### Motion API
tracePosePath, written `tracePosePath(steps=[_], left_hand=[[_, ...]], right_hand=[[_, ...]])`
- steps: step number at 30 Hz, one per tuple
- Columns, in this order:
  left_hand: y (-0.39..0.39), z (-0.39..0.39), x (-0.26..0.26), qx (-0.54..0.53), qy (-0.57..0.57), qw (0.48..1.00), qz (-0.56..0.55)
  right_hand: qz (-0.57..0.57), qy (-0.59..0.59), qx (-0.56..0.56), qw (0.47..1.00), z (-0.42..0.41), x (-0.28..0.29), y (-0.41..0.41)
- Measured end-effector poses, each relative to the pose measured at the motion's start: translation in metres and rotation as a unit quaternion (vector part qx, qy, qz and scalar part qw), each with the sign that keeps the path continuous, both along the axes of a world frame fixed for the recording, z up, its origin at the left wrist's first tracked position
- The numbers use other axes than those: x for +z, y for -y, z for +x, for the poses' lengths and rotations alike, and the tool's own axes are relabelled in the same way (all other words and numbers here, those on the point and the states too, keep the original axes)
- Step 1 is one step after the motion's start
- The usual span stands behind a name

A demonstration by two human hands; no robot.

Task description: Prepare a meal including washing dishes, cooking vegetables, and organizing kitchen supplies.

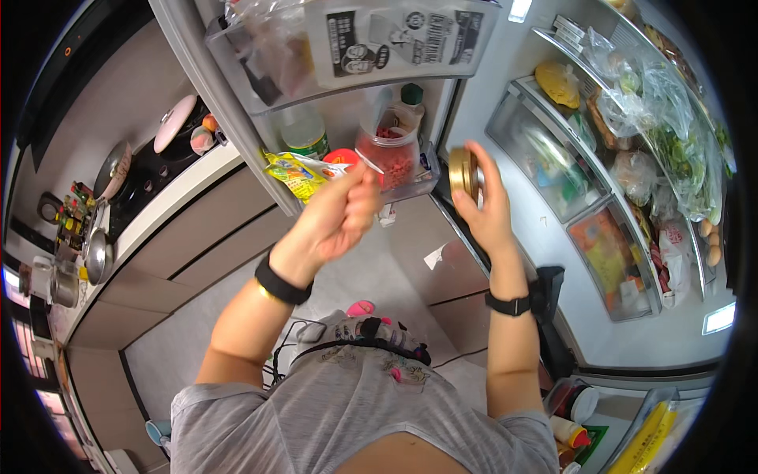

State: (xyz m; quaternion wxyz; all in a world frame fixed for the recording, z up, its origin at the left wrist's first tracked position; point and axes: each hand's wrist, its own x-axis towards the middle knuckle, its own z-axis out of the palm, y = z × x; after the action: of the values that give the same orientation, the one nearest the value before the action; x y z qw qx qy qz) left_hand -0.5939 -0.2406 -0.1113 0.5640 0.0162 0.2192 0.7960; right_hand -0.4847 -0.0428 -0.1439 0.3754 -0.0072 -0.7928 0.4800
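Observation:
My left hand (pixel 349 216) is closed around a thin white strip-like object (pixel 370 161), pointing up past the thumb; what it is exactly I cannot tell. Behind it, a clear jar (pixel 388 155) with red-pink bits in it stands without a lid on the refrigerator's lower door shelf (pixel 414 188). Between the thumb and fingers of my right hand (pixel 488 207) is a gold jar lid (pixel 462 172), held on edge to the right of the jar. A yellow packet (pixel 296 178) lies left of the jar, near my left wrist's upper side.
The fridge interior (pixel 553 260) is open at right, its shelves holding bagged vegetables and eggs (pixel 712 243). An upper door bin (pixel 367 83) overhangs the jar. At left runs a counter (pixel 172 204) with a stove and pans. A green-capped bottle (pixel 413 98) stands behind the jar.

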Motion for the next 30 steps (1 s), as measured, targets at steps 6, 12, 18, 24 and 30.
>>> tracePosePath(steps=[6,12,18,24,30], left_hand=[[0.046,0.010,-0.053,0.128,0.216,0.967,-0.043],[0.061,0.001,-0.067,0.088,0.143,0.983,0.077],[0.067,-0.005,-0.060,0.065,0.155,0.981,0.095],[0.069,-0.014,-0.060,0.040,0.163,0.980,0.111],[0.061,-0.018,-0.052,0.017,0.161,0.981,0.103]], right_hand=[[0.275,0.003,-0.017,0.961,-0.081,0.053,0.007],[0.464,-0.007,0.010,0.886,-0.101,0.081,0.052],[0.423,0.189,0.014,0.886,-0.120,0.065,0.025],[0.374,0.175,0.068,0.908,-0.115,0.058,0.011],[0.346,0.199,0.121,0.909,-0.140,0.058,0.010]])
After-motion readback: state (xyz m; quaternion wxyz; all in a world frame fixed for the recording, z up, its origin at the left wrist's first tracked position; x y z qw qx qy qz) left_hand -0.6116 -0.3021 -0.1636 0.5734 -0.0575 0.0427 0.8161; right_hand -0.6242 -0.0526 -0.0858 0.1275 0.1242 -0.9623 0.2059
